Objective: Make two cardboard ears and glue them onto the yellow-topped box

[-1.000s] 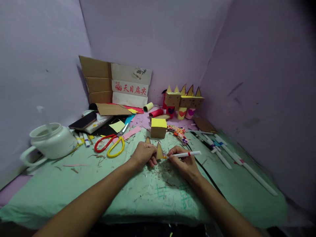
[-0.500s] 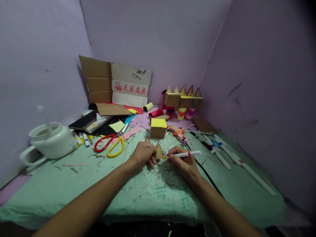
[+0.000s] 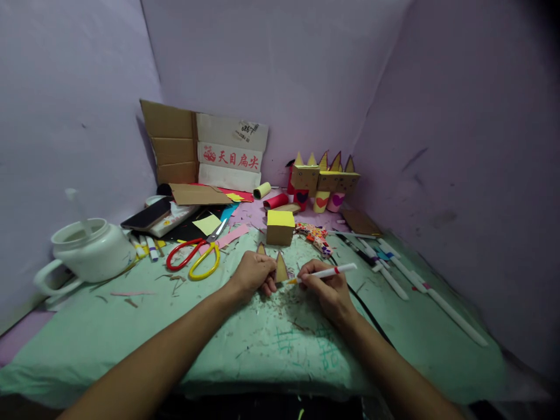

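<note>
In the right hand (image 3: pixel 329 287), a pen (image 3: pixel 333 272) is pinched between thumb and fingers near its orange tip. Its long axis is laid low and slantwise: the tip is pointed left and slightly down, and the white tail is raised to the right above the hand. By the left hand (image 3: pixel 254 273), a triangle (image 3: pixel 281 270) is pinched at its left edge, with its apex pointed up and its long axis nearly upright. The pen tip is placed just beside the triangle's lower right corner; whether contact is made cannot be told. The left hand is turned inward with its fingers curled; the right is bent as for writing. Both forearms are angled in from the lower corners, over the cloth (image 3: pixel 175 332). Behind the left hand, a second triangle (image 3: pixel 261 249) is partly hidden. Beyond the grips a yellow-topped box (image 3: pixel 280 234) is set. To the left of the left hand, scissors (image 3: pixel 210 240) are laid, blades pointed away; farther left, a white pot (image 3: pixel 94 254) is seen.
</note>
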The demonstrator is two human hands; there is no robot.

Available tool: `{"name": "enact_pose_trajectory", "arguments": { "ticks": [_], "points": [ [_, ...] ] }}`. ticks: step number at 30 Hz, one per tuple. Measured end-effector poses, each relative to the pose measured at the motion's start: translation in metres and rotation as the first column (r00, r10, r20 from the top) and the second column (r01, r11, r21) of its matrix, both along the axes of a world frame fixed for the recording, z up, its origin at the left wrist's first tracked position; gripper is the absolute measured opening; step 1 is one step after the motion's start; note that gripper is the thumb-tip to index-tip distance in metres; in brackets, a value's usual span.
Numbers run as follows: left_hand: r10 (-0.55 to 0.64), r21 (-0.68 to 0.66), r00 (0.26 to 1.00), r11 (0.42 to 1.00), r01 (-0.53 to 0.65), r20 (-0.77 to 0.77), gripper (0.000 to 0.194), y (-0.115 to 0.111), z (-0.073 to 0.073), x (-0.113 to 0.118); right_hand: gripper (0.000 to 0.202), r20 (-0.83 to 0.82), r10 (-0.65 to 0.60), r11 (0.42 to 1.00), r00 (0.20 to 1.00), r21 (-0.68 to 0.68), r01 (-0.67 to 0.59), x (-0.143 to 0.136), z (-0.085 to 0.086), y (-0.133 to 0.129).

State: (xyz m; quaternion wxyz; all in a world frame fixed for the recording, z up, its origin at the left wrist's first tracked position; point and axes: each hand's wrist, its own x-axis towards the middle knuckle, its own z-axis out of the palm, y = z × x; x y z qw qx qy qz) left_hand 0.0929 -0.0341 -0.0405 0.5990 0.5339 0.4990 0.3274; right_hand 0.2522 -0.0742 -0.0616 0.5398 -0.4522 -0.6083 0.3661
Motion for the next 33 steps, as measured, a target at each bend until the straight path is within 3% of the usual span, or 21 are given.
{"name": "enact_pose_trajectory", "arguments": {
  "ticks": [3,8,13,20,27,33],
  "points": [
    [-0.03,0.002,1.0,1.0,0.03,-0.007,0.024,-0.0008,0.0001,-0.0005,0.012,0.023,-0.064,0.995,0.998,0.08,0.062,0.0,0.0032,0.0019],
    [-0.069,0.011,0.998,0.998,0.069,-0.014,0.025,-0.0013,-0.0007,-0.0016,0.013,0.18,-0.073,0.99,0.981,0.129,0.05,0.0,0.0039,0.0031],
    [-0.079,0.016,0.997,0.997,0.079,-0.022,0.024,-0.0008,-0.0005,-0.0019,0.013,0.122,-0.015,0.999,0.992,0.044,0.01,0.0005,0.0013,0.001],
    [-0.117,0.028,0.993,0.993,0.117,-0.024,0.024,-0.0022,-0.001,-0.0013,0.015,0.193,-0.127,0.977,0.973,0.191,0.09,0.0004,0.0039,0.0035],
    [-0.119,0.04,0.992,0.992,0.12,-0.031,0.026,-0.0022,-0.0021,-0.0016,0.015,0.167,-0.082,0.993,0.983,0.103,0.065,-0.0007,0.0026,0.0012],
    [-0.128,0.04,0.991,0.991,0.129,-0.031,0.025,-0.0026,-0.0011,-0.0021,0.017,0.158,-0.105,0.987,0.982,0.141,0.083,-0.0009,0.0014,0.003]
  ]
}}
